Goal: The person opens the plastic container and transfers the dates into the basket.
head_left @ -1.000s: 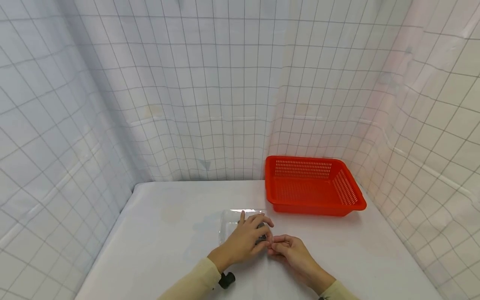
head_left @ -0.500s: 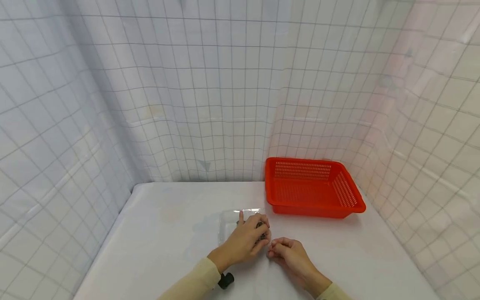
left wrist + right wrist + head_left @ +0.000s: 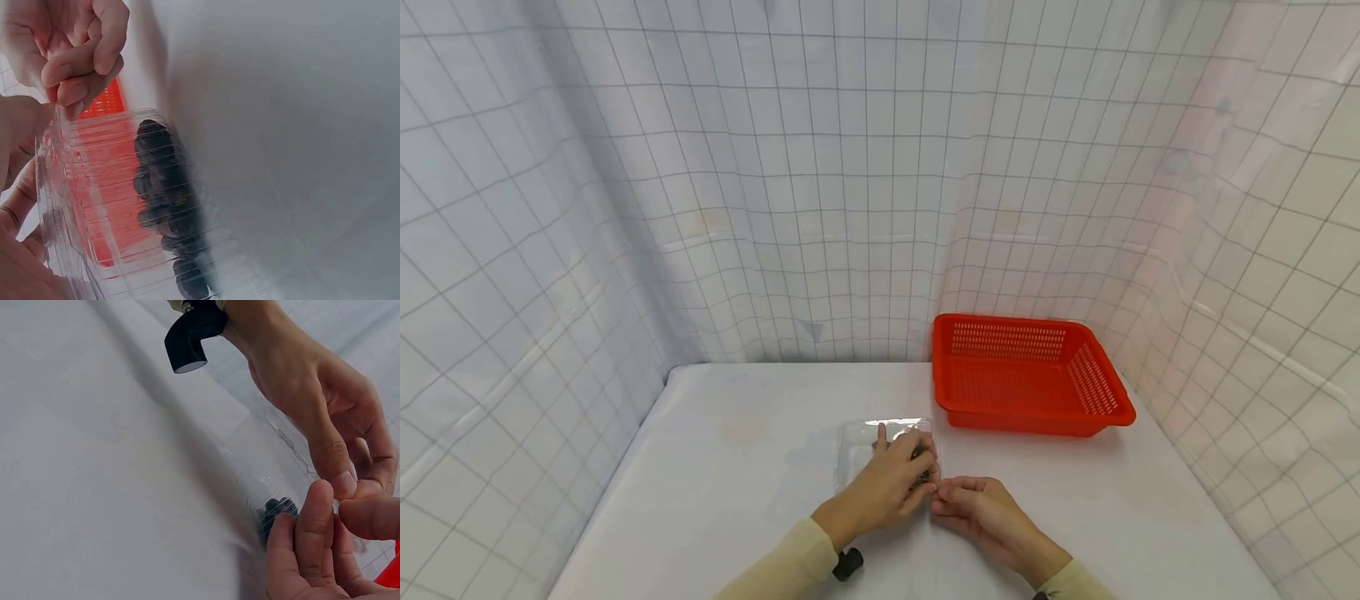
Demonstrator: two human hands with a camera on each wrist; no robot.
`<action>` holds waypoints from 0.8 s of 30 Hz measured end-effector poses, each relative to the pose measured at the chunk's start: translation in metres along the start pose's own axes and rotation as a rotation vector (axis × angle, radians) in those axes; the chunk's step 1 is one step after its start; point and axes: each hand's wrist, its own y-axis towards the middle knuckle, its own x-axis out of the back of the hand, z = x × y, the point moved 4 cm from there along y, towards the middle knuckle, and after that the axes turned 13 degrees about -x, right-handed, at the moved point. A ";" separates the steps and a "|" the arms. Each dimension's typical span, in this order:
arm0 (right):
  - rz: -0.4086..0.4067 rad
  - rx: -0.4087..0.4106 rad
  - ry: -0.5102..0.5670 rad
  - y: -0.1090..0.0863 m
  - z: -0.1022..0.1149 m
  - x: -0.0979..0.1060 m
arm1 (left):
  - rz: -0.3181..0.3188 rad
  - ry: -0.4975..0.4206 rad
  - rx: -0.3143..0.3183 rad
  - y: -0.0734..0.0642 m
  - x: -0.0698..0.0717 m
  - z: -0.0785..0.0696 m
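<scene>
A clear plastic box with ridged walls holds several dark, rounded pieces, seen through its side in the left wrist view. My left hand reaches over the box from above, its thumb and forefinger pinching the near right corner. Beside it my right hand pinches the same corner between thumb and fingers. In the right wrist view the fingertips of the left hand and right hand meet at one spot, which hides the bit of plastic between them.
A red perforated basket stands at the back right of the white-covered table. White gridded sheets rise behind and at both sides. A black wrist-camera mount juts from below the left sleeve.
Half a second ago the right fingertips were slightly apart from the left hand; now they are back against the left thumb at the box's corner. The box has hardly moved.
</scene>
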 end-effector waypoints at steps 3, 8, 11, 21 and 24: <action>-0.006 -0.034 0.017 0.001 -0.004 0.000 | 0.012 0.012 -0.002 -0.002 -0.001 -0.001; 0.002 -0.047 0.034 0.003 -0.007 0.001 | 0.022 0.025 0.012 -0.002 0.000 -0.005; 0.008 -0.045 0.037 0.003 -0.009 0.001 | 0.029 0.013 0.028 -0.002 0.001 -0.005; 0.004 0.001 0.071 0.005 -0.007 0.001 | 0.030 -0.110 0.033 -0.002 0.005 -0.006; 0.001 0.027 0.064 0.006 -0.007 0.002 | 0.027 -0.127 0.020 -0.002 0.006 -0.006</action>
